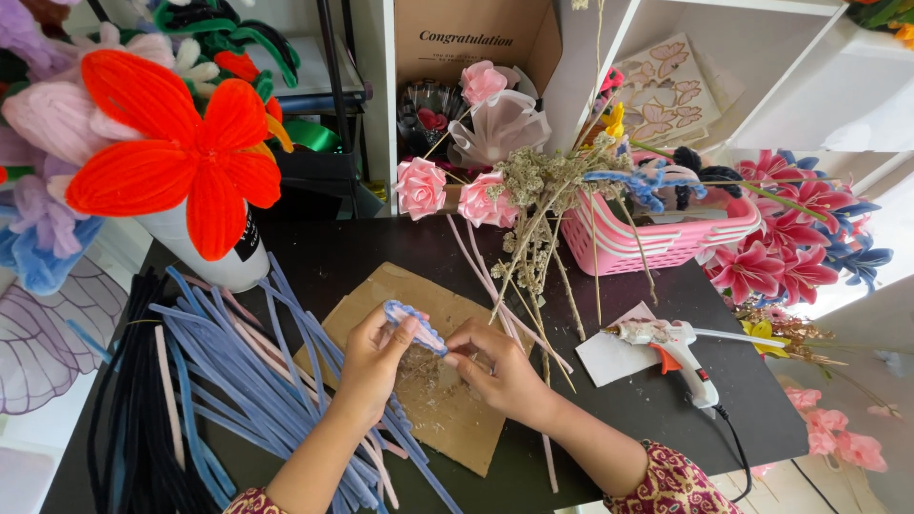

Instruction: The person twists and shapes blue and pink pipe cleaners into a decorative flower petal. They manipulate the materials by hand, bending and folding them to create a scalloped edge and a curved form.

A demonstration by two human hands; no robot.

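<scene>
In the head view, a small blue-and-pink pipe-cleaner piece [411, 324] is pinched between both hands above a piece of brown cardboard [447, 409] that lies near the middle of the black table [324, 252]. The left hand [373, 357] is closed around the piece's upper left end, thumb and fingers grasping it, while the fingertips of the right hand [500, 371] are clenched on its lower right end. Dried crumbs are seen scattered on the cardboard just below the hands. A loose heap of blue and pale pink pipe cleaners [257, 381] is spread toward the table's left edge, with a bundle of black pipe cleaners [133, 419] beside it at the near left corner. A white vase [228, 257] carrying a large orange pipe-cleaner flower [176, 157] is placed near the far left corner. Pink roses [452, 195] and dried sprigs [543, 190] are laid along the far edge, their stems reaching toward the cardboard. A pink plastic basket [657, 238] is set at the far right corner. A white glue gun [671, 347] is rested on a white card [614, 357] near the right edge, well apart from the hands.
</scene>
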